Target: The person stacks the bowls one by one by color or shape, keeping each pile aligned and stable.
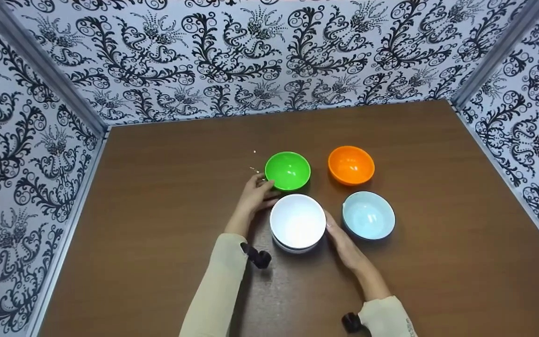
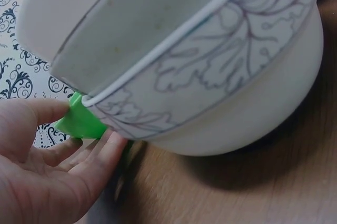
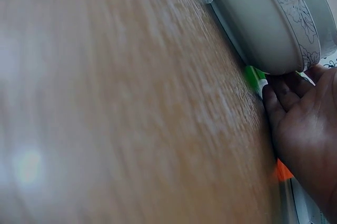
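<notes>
Brown bench [image 1: 157,220] carries everything. White bowl stack [image 1: 297,221] sits between the hands. Light blue bowl [image 1: 368,215] right of it. Right hand [image 1: 344,241]: fingers extended, not clenched, against the stack's right side. Left hand [image 1: 253,199] at the stack's far-left. Orange bowl [image 1: 351,165] behind light blue one. Green bowl [image 1: 288,170] behind stack, near-left rim pinched by left thumb and fingers.

Passage: brown tabletop [image 1: 157,196], open across left and lower right of frame. Obstacles, centre: stacked white bowls [image 1: 297,221]; green bowl [image 1: 288,171] just above, left hand [image 1: 255,194] at its rim. Right of centre: orange bowl [image 1: 351,164]; pale blue bowl [image 1: 369,215], gap beside stack occupied by right hand [image 1: 344,241]. Barrier, top: patterned wall [image 1: 251,56].
</notes>
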The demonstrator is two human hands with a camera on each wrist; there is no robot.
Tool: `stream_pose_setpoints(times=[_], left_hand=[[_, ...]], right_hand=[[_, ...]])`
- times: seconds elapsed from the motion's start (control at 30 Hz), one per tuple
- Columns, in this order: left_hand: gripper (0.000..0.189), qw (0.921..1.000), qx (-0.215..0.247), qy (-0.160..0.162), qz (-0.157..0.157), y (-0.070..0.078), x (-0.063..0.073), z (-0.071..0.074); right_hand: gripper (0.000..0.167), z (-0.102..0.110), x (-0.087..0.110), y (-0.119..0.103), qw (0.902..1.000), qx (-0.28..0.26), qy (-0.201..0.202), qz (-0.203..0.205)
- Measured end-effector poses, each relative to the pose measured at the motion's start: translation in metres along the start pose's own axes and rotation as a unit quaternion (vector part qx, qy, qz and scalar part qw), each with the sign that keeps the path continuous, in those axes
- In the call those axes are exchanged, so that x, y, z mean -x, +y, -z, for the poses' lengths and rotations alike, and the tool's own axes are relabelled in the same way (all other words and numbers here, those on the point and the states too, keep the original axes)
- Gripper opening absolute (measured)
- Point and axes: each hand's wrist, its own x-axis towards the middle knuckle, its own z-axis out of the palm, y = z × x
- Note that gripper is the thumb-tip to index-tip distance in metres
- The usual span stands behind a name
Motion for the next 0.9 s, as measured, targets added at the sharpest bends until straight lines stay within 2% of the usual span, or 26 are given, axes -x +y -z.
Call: stream_pose_setpoints(times=[0.5, 0.9], left_hand=[[0.050, 0.9999, 0.014, -0.005, -0.003, -0.0014, -0.0004, -0.0009], [0.051, 0.9998, 0.001, -0.017, 0.005, -0.0008, 0.0010, -0.0017]], right_hand=[[0.057, -0.0005, -0.0003, 0.0000, 0.9999, -0.003, 0.010, -0.005], [0.058, 0.0001, -0.0007, 0.0017, 0.9999, 0.000, 0.013, -0.010]])
